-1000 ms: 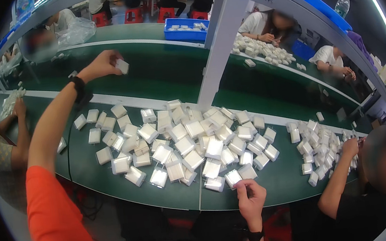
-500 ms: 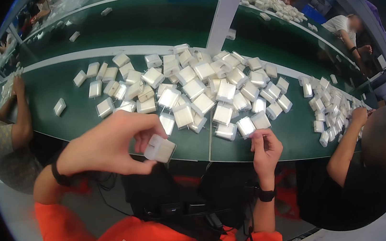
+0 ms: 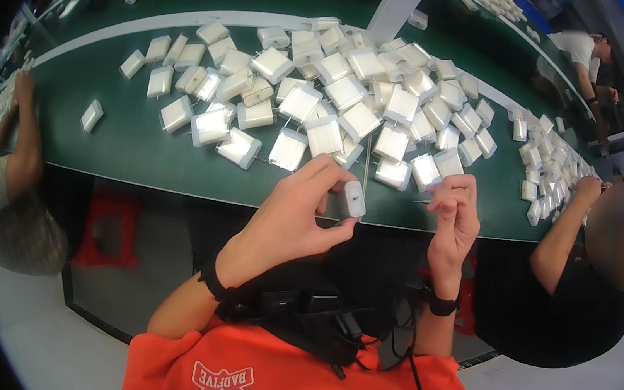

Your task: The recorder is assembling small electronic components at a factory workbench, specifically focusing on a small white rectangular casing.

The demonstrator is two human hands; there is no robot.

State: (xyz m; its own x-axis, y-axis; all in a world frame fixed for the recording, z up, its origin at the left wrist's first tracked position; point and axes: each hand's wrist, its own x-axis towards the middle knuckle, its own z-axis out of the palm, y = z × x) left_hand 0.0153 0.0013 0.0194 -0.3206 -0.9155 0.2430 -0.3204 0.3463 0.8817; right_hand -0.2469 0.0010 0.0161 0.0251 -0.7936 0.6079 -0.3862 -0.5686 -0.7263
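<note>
Left hand (image 3: 285, 225) pinches a small white block (image 3: 354, 198) between thumb and fingertips, holding it up just off the near edge of the green table (image 3: 127, 147). Right hand (image 3: 451, 217) is raised beside it, fingers curled loosely inward and holding nothing that can be made out, close to the block but not touching it. Beyond both hands, a heap of similar white blocks (image 3: 348, 105) lies spread across the table's middle. Another person's arm (image 3: 566, 230) reaches to the table's right end.
</note>
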